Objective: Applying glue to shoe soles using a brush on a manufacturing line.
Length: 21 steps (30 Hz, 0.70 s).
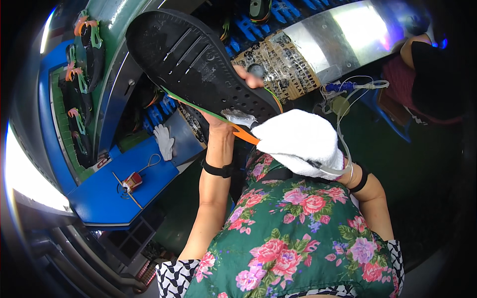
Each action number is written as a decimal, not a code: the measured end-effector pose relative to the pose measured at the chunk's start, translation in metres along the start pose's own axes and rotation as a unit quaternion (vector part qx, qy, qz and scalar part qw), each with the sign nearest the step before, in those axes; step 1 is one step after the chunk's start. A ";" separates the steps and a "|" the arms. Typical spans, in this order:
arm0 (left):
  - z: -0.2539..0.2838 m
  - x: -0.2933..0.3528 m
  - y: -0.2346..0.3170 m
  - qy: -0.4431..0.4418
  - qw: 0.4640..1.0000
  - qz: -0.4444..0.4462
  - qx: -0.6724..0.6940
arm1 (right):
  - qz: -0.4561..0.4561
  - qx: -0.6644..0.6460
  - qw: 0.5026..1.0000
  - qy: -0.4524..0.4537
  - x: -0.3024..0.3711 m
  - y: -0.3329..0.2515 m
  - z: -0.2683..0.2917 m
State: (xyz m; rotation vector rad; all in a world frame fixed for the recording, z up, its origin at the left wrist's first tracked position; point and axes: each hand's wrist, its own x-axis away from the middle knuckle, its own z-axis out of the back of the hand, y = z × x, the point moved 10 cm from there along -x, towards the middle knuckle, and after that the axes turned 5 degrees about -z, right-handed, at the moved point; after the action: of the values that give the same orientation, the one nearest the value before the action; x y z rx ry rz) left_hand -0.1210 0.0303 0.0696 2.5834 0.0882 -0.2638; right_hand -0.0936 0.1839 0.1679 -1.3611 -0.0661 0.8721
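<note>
A black shoe [198,64], sole side facing me, is raised in front of me; grooves cross its forefoot and small holes run toward the heel, with green and orange along its edge. My left hand [246,78] is closed around it, with the fingertips wrapped over the far edge and most of the hand hidden behind. Beside the heel, a white terry cloth [300,141] covers my right hand, so its fingers are hidden. A clear tube [343,134] runs along that wrist. Between cloth and shoe shows a clear, shiny piece [238,117].
At left, a blue table [154,188] bears a white glove [164,142] and a red roll on a wire handle [131,182]. Several black shoes [92,52] stand on a green rack. Ahead, a metal rail [343,35] carries taped cardboard [293,69]. Another person [402,87] is at right.
</note>
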 end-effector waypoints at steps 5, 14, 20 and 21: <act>0.007 -0.001 -0.001 0.029 0.996 -0.017 0.080 | -0.048 -0.082 0.995 0.000 0.000 0.012 0.003; 0.013 -0.002 0.000 0.037 0.997 -0.010 0.067 | -0.035 -0.039 0.999 0.004 0.002 0.006 0.003; 0.010 -0.007 0.005 0.032 0.999 -0.035 0.026 | -0.098 -0.060 0.993 0.032 0.006 0.025 0.015; 0.009 -0.007 0.005 0.033 0.999 -0.034 0.026 | -0.087 -0.063 0.994 0.026 0.006 0.021 0.013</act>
State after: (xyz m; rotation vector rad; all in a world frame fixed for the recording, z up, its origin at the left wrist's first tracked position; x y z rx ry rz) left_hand -0.1289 0.0212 0.0661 2.6440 0.1967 -0.2090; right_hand -0.1067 0.1972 0.1510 -1.4710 -0.1993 0.6939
